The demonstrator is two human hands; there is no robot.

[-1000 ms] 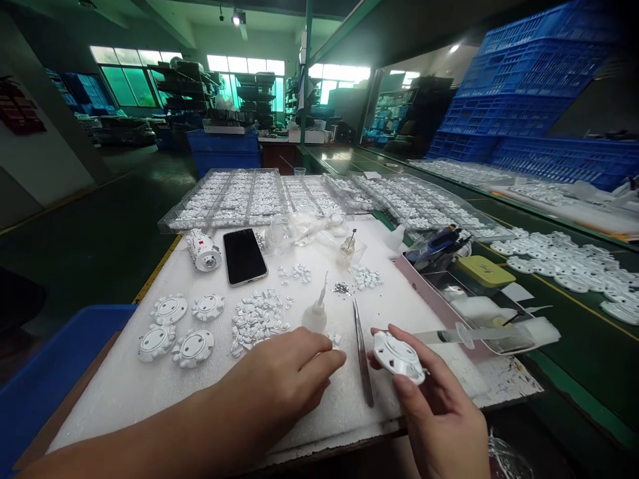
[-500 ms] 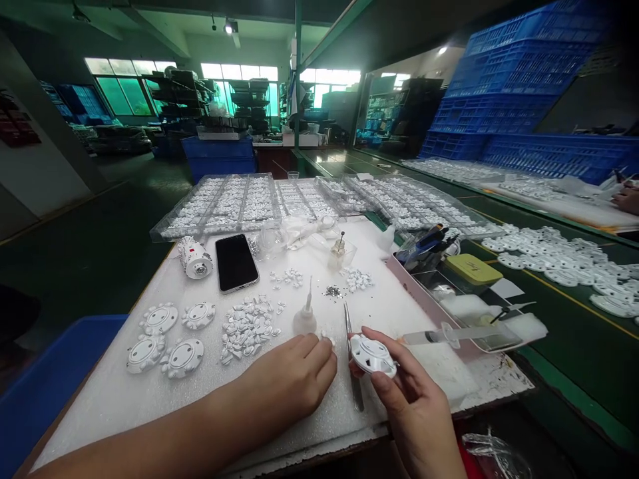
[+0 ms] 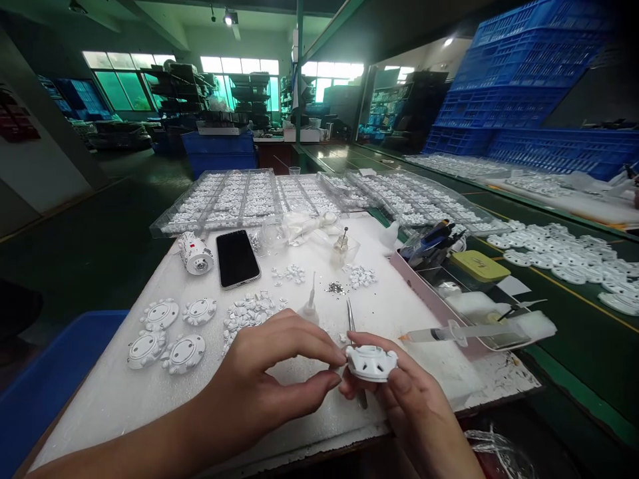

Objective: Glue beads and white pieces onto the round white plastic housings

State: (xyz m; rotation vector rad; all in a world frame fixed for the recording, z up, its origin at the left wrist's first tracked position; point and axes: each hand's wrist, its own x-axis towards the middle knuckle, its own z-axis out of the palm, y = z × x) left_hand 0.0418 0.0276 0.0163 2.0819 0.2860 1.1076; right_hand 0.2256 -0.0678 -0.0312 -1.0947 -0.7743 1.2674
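Note:
My right hand [image 3: 417, 392] holds a round white plastic part [image 3: 372, 364] by its rim, tilted so that its side with dark slots faces me. At that part's left edge is my left hand [image 3: 279, 366], its thumb and forefinger curled towards each other in a pinch. Whatever lies between those fingertips is too small or hidden to make out. Steel tweezers [image 3: 351, 319] lie just beyond the held part, partly covered by it. A small squeeze bottle with a thin nozzle [image 3: 310, 307] stands behind my left hand. Loose small white pieces [image 3: 252, 313] form a pile left of it.
Several finished-looking white discs [image 3: 184, 352] lie at left, near a phone [image 3: 238, 258] and a white cylindrical model [image 3: 194, 254]. Trays of white parts [image 3: 224, 203] line the back. At right are a syringe [image 3: 434, 334] and a pink-sided tool box [image 3: 419, 286].
My left hand has risen from the foam surface beside the bottle and come to the round part's edge. My right hand has tipped that part, so its slotted side shows.

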